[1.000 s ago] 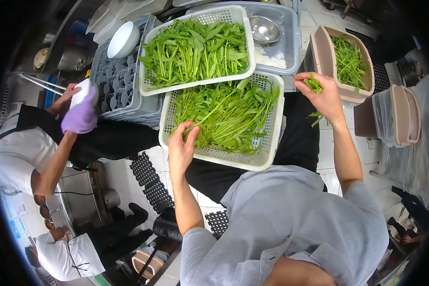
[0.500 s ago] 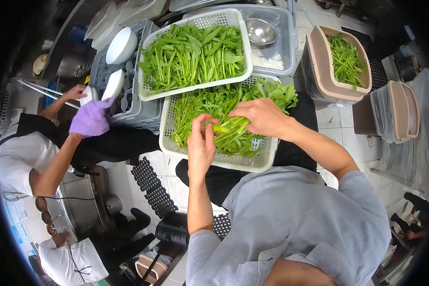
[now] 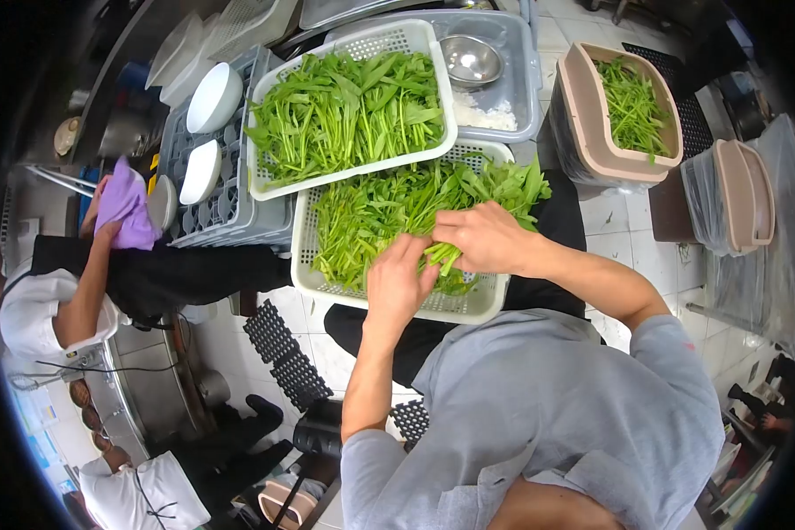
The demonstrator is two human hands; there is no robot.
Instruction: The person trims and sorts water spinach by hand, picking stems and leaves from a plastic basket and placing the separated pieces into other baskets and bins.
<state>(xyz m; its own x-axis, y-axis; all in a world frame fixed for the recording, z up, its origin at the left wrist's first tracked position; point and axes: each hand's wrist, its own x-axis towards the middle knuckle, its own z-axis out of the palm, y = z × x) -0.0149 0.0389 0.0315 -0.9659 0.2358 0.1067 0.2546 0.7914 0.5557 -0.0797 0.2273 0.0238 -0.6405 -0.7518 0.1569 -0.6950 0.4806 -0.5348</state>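
My right hand (image 3: 479, 238) is closed round a bunch of green stems (image 3: 443, 256) above the lower white basket (image 3: 305, 252). Against the cut ends of that bunch, my left hand (image 3: 397, 281) has its fingers pressed together; whatever they pinch is too small to make out. Leafy greens (image 3: 362, 212) fill the lower basket under both hands. A second white basket (image 3: 449, 106), holding neatly laid greens (image 3: 353, 115), overlaps its back edge.
At the back right stands a beige bin (image 3: 581, 115) with greens inside. A metal bowl (image 3: 471, 62) rests in a grey tub (image 3: 528, 97). White bowls (image 3: 214, 99) sit on a grey rack (image 3: 177, 159). A co-worker (image 3: 79, 309) at left holds a purple cloth (image 3: 125, 208).
My right hand has come from beside the beige bin to the lower basket and now grips a bunch. My left hand has moved right to meet it. The co-worker has set down a white dish.
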